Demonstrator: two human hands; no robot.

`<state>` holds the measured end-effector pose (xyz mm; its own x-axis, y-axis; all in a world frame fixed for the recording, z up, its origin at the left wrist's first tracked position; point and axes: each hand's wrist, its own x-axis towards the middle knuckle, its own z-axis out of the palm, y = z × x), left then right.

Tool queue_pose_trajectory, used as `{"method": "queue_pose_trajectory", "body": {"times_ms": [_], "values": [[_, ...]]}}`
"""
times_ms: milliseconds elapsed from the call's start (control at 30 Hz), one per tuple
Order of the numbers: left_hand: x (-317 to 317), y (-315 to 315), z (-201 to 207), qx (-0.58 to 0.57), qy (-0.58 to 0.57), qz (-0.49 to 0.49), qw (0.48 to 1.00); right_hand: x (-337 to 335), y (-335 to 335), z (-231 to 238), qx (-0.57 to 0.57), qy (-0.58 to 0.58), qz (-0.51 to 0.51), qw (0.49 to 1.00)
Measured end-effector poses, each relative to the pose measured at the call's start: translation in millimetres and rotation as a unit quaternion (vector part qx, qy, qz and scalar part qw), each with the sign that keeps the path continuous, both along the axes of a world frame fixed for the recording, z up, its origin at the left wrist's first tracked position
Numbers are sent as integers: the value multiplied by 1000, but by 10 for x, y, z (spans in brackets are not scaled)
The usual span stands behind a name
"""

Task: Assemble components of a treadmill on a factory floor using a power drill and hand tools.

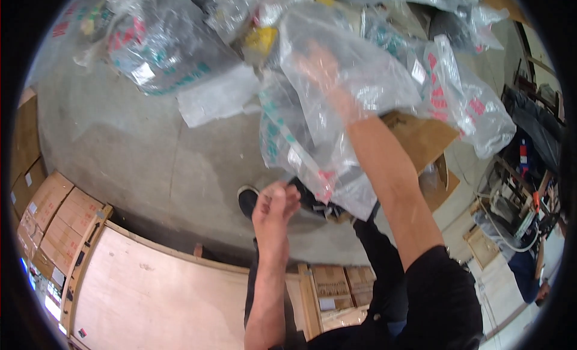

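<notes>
My right arm reaches forward into a clear plastic bag. My right hand shows through the cloudy film, and its fingers are too blurred to make out. Beneath it hangs another clear bag with green and red print, its lower end near my legs. My left hand is in front of my body, just left of that bag's lower end. Its fingers are curled in with the thumb over them, and nothing shows in them.
Several filled plastic bags are heaped along the far side. A cardboard box stands right of my forearm. A pale wooden panel lies at the near left, beside stacked cartons. Hoses and tools crowd the right edge.
</notes>
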<state>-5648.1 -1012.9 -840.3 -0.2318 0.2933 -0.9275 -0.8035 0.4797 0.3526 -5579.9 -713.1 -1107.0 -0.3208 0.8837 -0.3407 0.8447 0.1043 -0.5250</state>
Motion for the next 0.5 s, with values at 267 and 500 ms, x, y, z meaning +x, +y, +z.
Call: {"method": "queue_pose_trajectory", "body": {"times_ms": [267,500], "values": [[63,-48,-47,-29,-5,0,1000,535,-348,-310,-93,189,-63,976],[209,-106,-26,-13,3,3,1000,979,-140,168,-135,344,-114,922]]}}
